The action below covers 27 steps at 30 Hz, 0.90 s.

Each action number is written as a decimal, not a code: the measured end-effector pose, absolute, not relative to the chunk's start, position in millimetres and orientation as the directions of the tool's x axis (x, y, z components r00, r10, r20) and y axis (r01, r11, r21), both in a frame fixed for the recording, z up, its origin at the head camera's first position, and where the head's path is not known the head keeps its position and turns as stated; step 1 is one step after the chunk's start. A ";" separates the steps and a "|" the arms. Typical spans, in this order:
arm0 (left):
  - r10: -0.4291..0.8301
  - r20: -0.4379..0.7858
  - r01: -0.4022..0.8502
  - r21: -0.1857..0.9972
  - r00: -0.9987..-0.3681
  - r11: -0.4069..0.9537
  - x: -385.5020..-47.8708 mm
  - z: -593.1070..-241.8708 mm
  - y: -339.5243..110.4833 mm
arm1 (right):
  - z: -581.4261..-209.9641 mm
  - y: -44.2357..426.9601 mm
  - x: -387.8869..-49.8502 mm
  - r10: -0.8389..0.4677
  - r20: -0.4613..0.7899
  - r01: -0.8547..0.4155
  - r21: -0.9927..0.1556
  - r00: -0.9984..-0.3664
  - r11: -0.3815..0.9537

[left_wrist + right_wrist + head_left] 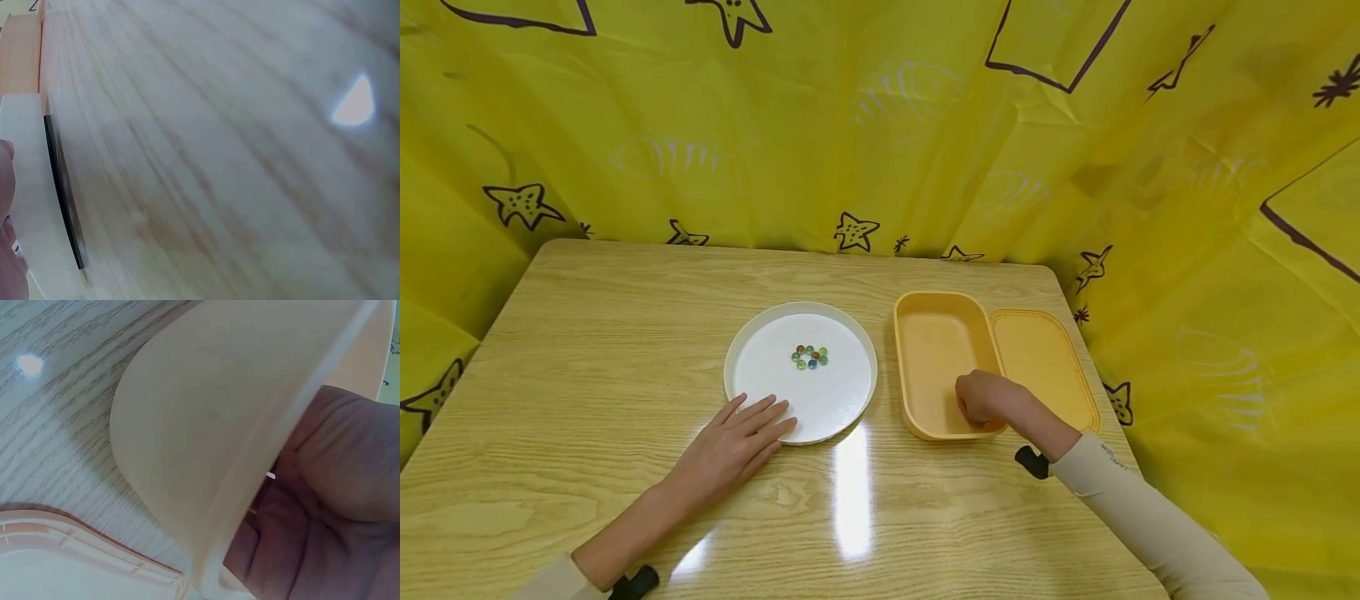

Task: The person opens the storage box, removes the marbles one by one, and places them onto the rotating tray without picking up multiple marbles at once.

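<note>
Several glass marbles (810, 358) lie clustered on a round white tray (842, 400) with a raised rim. My left hand (730, 446) rests on the tray's near left rim, its fingers extended and slightly spread. The tray's side (28, 181) shows beside a bit of that hand in the left wrist view. To the right stands an orange rectangular box (932, 350). My right hand (988, 397) reaches into its near right corner with fingers curled. In the right wrist view the box wall (187, 425) hides the fingertips, so whatever they may hold is not visible.
An orange lid (1045, 367) lies flat on the wooden table (587, 358), against the box's right side. Yellow patterned curtains (790, 150) hang behind the table and along its sides. A black wrist strap (1032, 462) shows at the right forearm.
</note>
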<state>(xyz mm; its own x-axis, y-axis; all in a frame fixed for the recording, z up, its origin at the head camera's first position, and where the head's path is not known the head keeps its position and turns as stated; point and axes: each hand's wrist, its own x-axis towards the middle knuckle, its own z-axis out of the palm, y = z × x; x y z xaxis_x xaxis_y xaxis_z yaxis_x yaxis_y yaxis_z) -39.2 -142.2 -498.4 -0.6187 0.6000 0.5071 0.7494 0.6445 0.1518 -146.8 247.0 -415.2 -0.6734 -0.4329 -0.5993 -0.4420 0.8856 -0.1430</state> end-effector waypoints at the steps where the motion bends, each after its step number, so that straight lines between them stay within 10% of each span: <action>1: 0.600 0.506 0.749 0.151 -0.619 0.645 -39.3 -498.4 -142.2 | -414.8 247.3 -147.1 -0.436 -0.597 -0.441 -0.149 -0.673 0.885; 27: 0.597 0.516 0.749 0.142 -0.614 0.647 -38.9 -498.0 -142.0 | -392.9 232.3 -156.0 -0.585 -0.413 -0.482 -0.334 -0.698 0.810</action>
